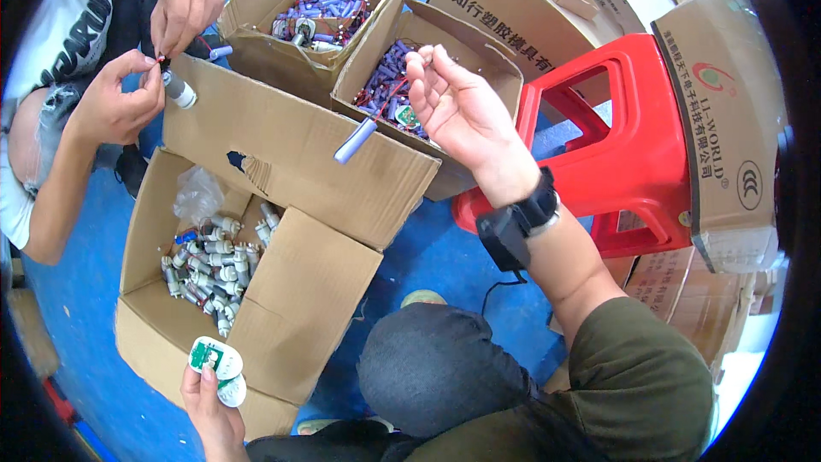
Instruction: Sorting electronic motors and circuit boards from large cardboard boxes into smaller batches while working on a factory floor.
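At the lower left, my left hand [211, 415] is closed on white round-edged pieces with a green circuit board [208, 356] on the upper one. My right hand [457, 107] is raised over a cardboard box [479, 47] of blue-purple battery cells, its fingertips pinched together. From them a red wire runs down to a hanging battery cell [355, 141], which dangles past the box's near edge. Between my hands is an open cardboard box [299, 308] holding many small grey-and-white cylindrical motors [218, 261] and a clear plastic bag [198, 195].
A co-worker's two hands [128, 98] at the upper left hold thin wires with a battery cell and a motor [179, 91]. Behind stands another box [376, 21] of cells. A red plastic stool [637, 120] and upright cartons [727, 111] are at the right.
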A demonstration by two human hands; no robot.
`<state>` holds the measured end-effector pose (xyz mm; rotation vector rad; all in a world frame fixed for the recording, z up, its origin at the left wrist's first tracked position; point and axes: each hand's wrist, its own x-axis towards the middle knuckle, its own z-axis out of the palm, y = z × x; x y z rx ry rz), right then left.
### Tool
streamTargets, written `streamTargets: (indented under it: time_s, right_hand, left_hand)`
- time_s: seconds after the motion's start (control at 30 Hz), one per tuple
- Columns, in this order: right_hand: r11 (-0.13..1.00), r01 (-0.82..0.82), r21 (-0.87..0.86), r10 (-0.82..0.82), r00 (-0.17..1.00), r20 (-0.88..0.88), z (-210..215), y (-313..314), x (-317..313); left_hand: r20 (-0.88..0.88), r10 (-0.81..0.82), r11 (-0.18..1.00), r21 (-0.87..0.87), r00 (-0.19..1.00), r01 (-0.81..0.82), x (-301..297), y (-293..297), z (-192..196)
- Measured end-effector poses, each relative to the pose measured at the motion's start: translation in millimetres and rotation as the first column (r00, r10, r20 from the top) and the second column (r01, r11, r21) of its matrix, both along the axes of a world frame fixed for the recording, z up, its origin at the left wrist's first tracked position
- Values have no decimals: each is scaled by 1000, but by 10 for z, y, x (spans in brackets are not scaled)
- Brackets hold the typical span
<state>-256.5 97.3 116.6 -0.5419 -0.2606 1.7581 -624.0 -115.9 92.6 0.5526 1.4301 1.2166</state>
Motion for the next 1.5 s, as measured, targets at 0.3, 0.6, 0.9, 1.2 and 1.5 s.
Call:
streamTargets:
  time_s: [0.3,0.6,0.9,1.2,1.5]
  right_hand:
    - [963,227,-143,-215,972,99,-663,162,198]
    - [767,-533,357,-297,198,934,264,-516,-511]
    - [504,-861,70,350,278,895,293,-719,-1814]
    - [315,-948,51,348,166,923,227,-799,-2102]
    - [454,-879,143,258,284,924,342,-536,-1927]
  left_hand:
    - [41,-23,999,-23,999,24,-21,-1,40]
    - [352,57,998,5,934,-63,171,242,-37]
    - [403,60,997,29,913,-78,146,197,256]
    - [455,72,997,-9,888,-77,137,147,249]
    - [-524,-428,883,-70,736,463,-55,-167,-361]
